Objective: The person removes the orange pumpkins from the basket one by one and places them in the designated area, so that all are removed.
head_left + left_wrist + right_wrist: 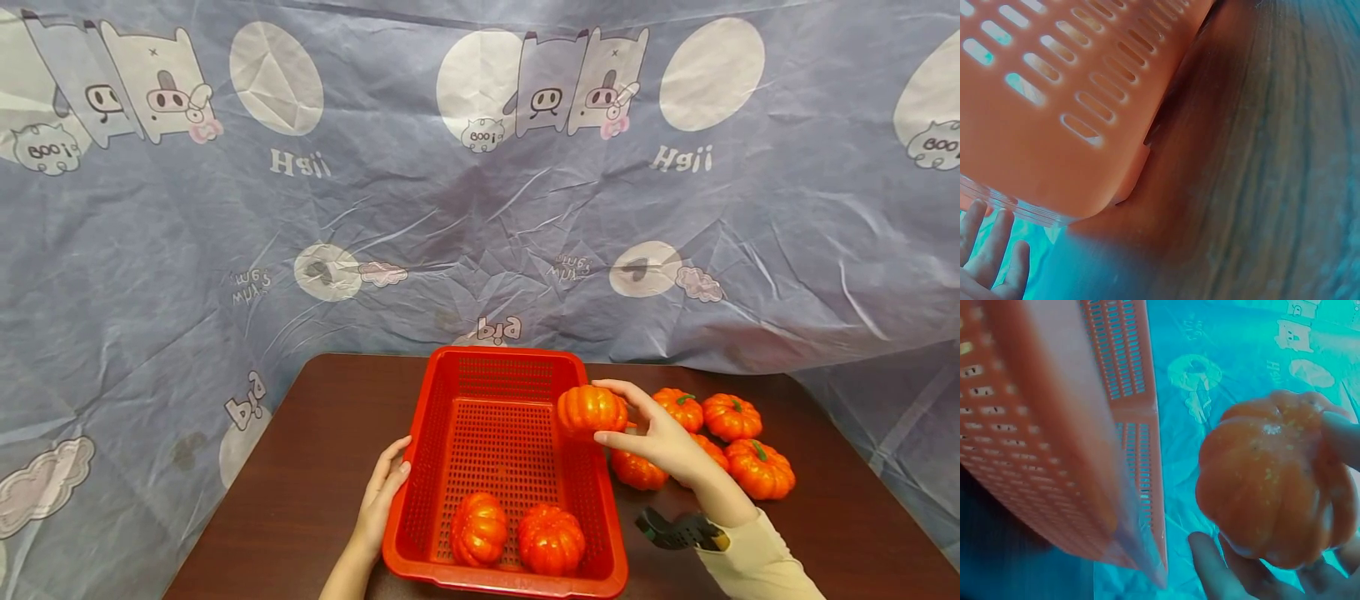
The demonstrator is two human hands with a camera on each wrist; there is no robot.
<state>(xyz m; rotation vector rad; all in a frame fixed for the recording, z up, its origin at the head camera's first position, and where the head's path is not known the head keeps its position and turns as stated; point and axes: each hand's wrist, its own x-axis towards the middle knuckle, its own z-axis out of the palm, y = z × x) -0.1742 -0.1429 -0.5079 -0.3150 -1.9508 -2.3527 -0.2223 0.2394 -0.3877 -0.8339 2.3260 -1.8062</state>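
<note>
My right hand (648, 429) grips a small orange pumpkin (591, 409) over the right rim of a red plastic basket (501, 357). In the right wrist view, thumb and fingers spread round the ribbed pumpkin (1272, 481), beside the basket's slotted wall (1035, 437). My left hand (378, 496) touches the basket's left rim, and its fingers look extended along the outer side in the left wrist view. Inside the basket, near its front end, lie two more pumpkins: one on its side (478, 529), the other (551, 539) to its right.
Several green-stemmed pumpkins, among them one at the right (760, 468) and one farther back (732, 417), cluster on the brown table (300, 467) right of the basket, partly behind my right hand. A printed grey-blue cloth (420, 208) hangs behind the table and at its sides.
</note>
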